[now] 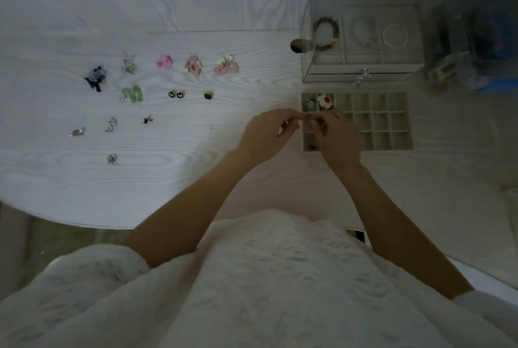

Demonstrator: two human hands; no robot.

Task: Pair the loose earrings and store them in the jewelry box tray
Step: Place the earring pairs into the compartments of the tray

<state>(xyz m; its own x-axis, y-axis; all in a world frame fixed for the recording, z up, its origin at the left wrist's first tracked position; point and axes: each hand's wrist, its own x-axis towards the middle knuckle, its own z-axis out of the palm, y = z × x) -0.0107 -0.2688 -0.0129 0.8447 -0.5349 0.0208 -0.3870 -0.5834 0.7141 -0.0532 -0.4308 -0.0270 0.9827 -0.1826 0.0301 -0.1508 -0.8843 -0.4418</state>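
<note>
A beige compartment tray (pixel 398 120) lies on the white table at the right. Its top-left cells hold a green earring (pixel 309 104) and a white flower earring (pixel 325 101); a small dark piece (pixel 311 146) sits in a lower-left cell. My left hand (pixel 266 134) and my right hand (pixel 337 137) meet over the tray's left edge, fingertips pinching something tiny that I cannot make out. Loose earrings lie to the left: pink flowers (pixel 226 67), (pixel 193 65), magenta (pixel 164 62), green (pixel 132 94), dark blue (pixel 96 78), black studs (pixel 176 94).
A clear jewelry box (pixel 361 78) with a beaded bracelet (pixel 326 32) stands behind the tray. Blue blurred objects (pixel 482 39) sit at the far right. Small silver earrings (pixel 112 124), (pixel 78 132), (pixel 112 158) lie at the near left. The table's near edge (pixel 70 221) curves.
</note>
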